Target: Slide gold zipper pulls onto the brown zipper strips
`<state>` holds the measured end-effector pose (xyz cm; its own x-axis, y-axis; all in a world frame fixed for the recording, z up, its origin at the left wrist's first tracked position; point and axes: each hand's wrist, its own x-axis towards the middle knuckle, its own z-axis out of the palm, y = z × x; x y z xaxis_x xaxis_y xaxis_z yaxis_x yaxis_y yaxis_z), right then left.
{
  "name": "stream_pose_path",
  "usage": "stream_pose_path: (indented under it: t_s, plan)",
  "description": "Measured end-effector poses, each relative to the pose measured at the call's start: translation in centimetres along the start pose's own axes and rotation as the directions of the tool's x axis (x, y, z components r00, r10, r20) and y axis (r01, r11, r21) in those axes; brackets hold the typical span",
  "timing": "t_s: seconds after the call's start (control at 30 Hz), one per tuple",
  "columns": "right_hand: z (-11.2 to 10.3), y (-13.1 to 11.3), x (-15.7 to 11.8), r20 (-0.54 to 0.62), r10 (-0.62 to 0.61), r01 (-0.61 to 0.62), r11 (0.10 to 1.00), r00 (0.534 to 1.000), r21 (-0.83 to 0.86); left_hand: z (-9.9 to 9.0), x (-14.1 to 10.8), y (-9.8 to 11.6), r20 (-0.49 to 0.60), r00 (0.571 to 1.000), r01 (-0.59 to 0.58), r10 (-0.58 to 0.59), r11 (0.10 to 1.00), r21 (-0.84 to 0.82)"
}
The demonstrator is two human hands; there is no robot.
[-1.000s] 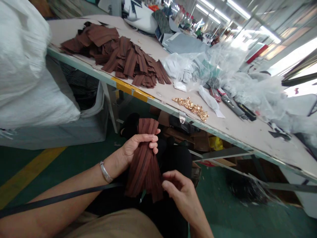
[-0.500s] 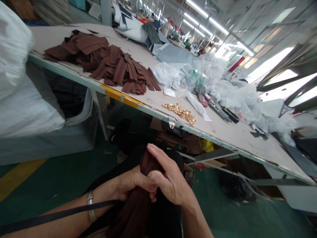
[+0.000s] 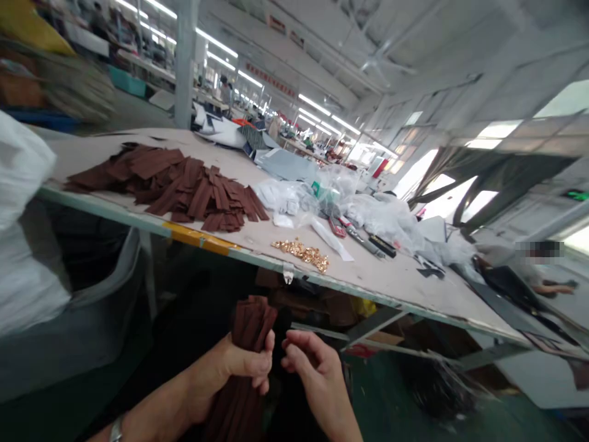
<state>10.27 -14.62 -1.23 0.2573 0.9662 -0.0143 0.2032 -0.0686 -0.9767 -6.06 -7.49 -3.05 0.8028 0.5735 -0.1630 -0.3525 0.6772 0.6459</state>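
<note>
My left hand (image 3: 251, 362) is wrapped around an upright bundle of brown zipper strips (image 3: 253, 322) above my lap. The strip ends stick up out of the fist, and the lower lengths hang down beneath it. Just right of the bundle, apart from it, is my right hand (image 3: 315, 374), its fingers loosely curled and nothing visible in them. More brown strips (image 3: 184, 184) lie heaped on the table at the left. Closer to the table's front edge is a small pile of gold metal pieces (image 3: 301, 253), which look like zipper sliders.
The long table (image 3: 368, 282) crosses in front of me. Clear plastic bags (image 3: 381, 215), a white strip (image 3: 331, 238) and a black box (image 3: 383, 245) lie on it. A grey bin (image 3: 105, 307) with a white sack (image 3: 27, 245) stands left. Another person (image 3: 529, 264) is at the far right.
My right hand has come off the top of the bundle and moved to its right. The left hand still grips the strips, whose ends now show. The view has tilted upward.
</note>
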Motion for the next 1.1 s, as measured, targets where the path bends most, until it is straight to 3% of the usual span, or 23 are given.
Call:
stream_pose_path:
  t_s: [0.1, 0.2, 0.3, 0.53, 0.67, 0.8, 0.93, 1.1]
  plan:
    - [-1.1, -1.2, 1.4, -0.037, -0.081, 0.075, 0.985, 0.996, -0.153, 0.2, 0.1, 1.5, -0.032, 0.999, -0.012, 0.012, 1.000, 0.003]
    - [-2.6, -2.9, 4.1, -0.067, -0.198, 0.156, 0.907, 0.978, -0.391, 0.1, 0.6, 3.1, -0.067, 0.996, -0.053, 0.053, 0.999, 0.009]
    - [-2.9, -4.8, 7.6, -0.061, -0.271, 0.203, 0.834, 0.961, -0.512, 0.0, 2.0, 5.0, -0.050, 0.992, -0.117, 0.118, 0.993, 0.028]
    - [1.7, -7.8, 15.1, -0.001, -0.345, 0.213, 0.583, 0.938, -0.784, -1.5, 5.5, 8.1, -0.052, 0.978, -0.200, 0.200, 0.980, 0.013]
    - [3.7, -7.7, 17.2, -0.006, -0.338, 0.153, 0.443, 0.941, -0.883, -3.4, 5.2, 7.5, -0.070, 0.981, -0.180, 0.180, 0.984, 0.000]
    - [4.0, -7.3, 17.6, 0.048, -0.339, 0.174, 0.352, 0.939, -0.920, -4.8, 5.0, 6.3, -0.113, 0.982, -0.153, 0.150, 0.988, -0.017]
    - [3.5, -6.8, 17.7, 0.108, -0.363, 0.239, 0.339, 0.926, -0.910, -5.1, 5.2, 5.5, -0.137, 0.983, -0.128, 0.124, 0.992, -0.016]
    - [1.5, -6.7, 16.4, 0.101, -0.436, 0.313, 0.449, 0.894, -0.837, -4.3, 5.4, 4.8, -0.179, 0.979, -0.102, 0.102, 0.995, 0.008]
